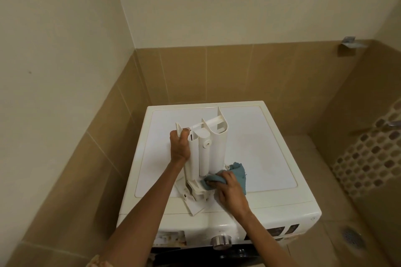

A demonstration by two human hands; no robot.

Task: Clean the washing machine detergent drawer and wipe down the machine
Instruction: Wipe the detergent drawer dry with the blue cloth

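The washing machine stood in a tiled corner, and its flat white top served as the table for the work. The detergent drawer was out of the machine and stood nearly upright on that top, toward the front left. Its ribbed underside faced the person and its front panel rested on the lid at the near end. A blue-green cloth was bunched against the drawer's lower right side, just above the front panel.

The left hand had its grip clenched round the drawer's upper left edge and steadied it. The right hand had its grip closed on the cloth and pressed it against the moulded parts at the drawer's base. On the machine's front, below the hands, a silver dial showed, with what looked like the empty drawer slot to its left.

The step in hand appeared to be wiping the drawer's outside, so the task seemed only partly done. The machine itself probably awaited its wipe. The next move would likely call for working the cloth into the ribs and corners near the base. The left hand would need to hold firm, since a tall drawer resting on a narrow end could tip or slide on the smooth lid. After that, the drawer could be turned to reach its compartments.
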